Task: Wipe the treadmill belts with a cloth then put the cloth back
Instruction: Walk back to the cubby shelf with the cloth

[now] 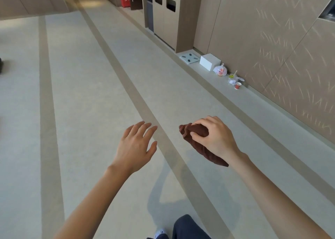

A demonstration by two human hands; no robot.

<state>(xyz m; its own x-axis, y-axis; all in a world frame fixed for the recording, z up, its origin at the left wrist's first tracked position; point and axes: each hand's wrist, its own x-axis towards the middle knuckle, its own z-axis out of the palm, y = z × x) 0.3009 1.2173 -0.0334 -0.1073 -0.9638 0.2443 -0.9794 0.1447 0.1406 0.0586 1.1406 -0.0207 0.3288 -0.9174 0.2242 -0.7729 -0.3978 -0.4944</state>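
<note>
Reddish-brown cloth (198, 144); pale grey floor (87, 100) with beige stripes.

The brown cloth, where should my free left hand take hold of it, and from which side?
Probably the cloth's bunched end, poking out past the right hand's fingers, taken from the left: it is bare and faces the open left hand, while the tail hangs under the right wrist.
</note>
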